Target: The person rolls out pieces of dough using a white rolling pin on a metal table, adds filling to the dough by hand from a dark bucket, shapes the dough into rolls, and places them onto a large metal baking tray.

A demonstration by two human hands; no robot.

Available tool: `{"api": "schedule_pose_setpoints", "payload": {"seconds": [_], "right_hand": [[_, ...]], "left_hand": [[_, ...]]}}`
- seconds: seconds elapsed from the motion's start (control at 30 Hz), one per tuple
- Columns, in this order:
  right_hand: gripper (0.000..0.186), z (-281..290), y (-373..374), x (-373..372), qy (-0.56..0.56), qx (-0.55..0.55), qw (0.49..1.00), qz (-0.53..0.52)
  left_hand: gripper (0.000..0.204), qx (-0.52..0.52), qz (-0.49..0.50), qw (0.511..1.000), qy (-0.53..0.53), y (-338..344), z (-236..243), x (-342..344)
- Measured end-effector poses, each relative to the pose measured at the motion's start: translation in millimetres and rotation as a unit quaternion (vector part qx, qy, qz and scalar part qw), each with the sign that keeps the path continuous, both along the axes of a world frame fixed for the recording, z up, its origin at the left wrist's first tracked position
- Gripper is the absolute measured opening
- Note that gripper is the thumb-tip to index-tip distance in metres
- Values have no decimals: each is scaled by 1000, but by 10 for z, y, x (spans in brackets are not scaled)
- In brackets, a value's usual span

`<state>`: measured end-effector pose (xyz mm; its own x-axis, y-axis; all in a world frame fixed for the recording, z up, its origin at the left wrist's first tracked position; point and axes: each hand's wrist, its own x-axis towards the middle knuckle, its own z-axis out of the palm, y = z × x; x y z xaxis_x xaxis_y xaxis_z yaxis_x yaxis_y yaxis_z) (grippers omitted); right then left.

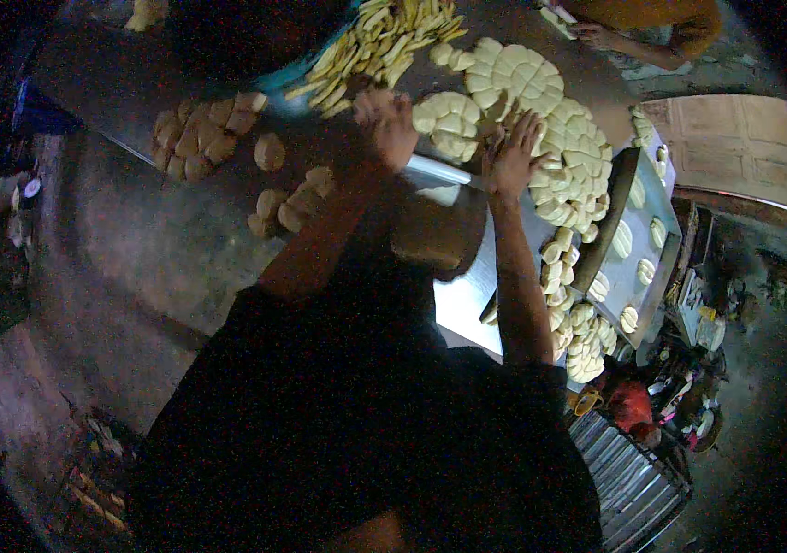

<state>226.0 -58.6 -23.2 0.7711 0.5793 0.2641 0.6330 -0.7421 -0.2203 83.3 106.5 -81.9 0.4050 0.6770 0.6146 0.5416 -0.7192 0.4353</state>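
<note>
My left hand (387, 126) is over the table beside a cluster of pale dough pieces (447, 124); its fingers are smeared by motion. My right hand (511, 158) lies palm down with fingers stretched out, at the edge of a larger spread of cut dough pieces (578, 152). Between my hands runs a pale shiny bar (439, 170); whether it is a rolling pin or an edge I cannot tell. Beyond my left hand is a heap of yellow strips (384, 46). Browner-looking dough lumps (195, 138) sit in shade to the left.
At the right a metal tray (638, 267) holds several spaced, oval dough pieces. More dough pieces (587, 341) lie near my right forearm. Across the table, another person's hand (593, 35) holds something pale. A slatted rack (628, 484) stands at the lower right.
</note>
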Motion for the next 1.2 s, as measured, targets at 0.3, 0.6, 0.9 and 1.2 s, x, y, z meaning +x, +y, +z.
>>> {"api": "schedule_pose_setpoints", "payload": {"seconds": [0.3, 0.6, 0.9, 1.2], "right_hand": [[54, 146, -1811, -2032, 344, 79, 911, 212], [76, 42, -1069, -1486, 102, 32, 981, 165], [65, 39, -1620, -1597, 168, 98, 958, 212], [46, 393, -747, -1159, 153, 10, 976, 158]], "left_hand": [[36, -217, -405, 881, 113, -1419, 1007, -1387], [57, -141, -295, 909, 259, -1756, 874, -1262], [59, -63, -280, 940, 182, -2000, 655, -1804], [65, -98, -187, 964, 161, -1099, 288, -997]]}}
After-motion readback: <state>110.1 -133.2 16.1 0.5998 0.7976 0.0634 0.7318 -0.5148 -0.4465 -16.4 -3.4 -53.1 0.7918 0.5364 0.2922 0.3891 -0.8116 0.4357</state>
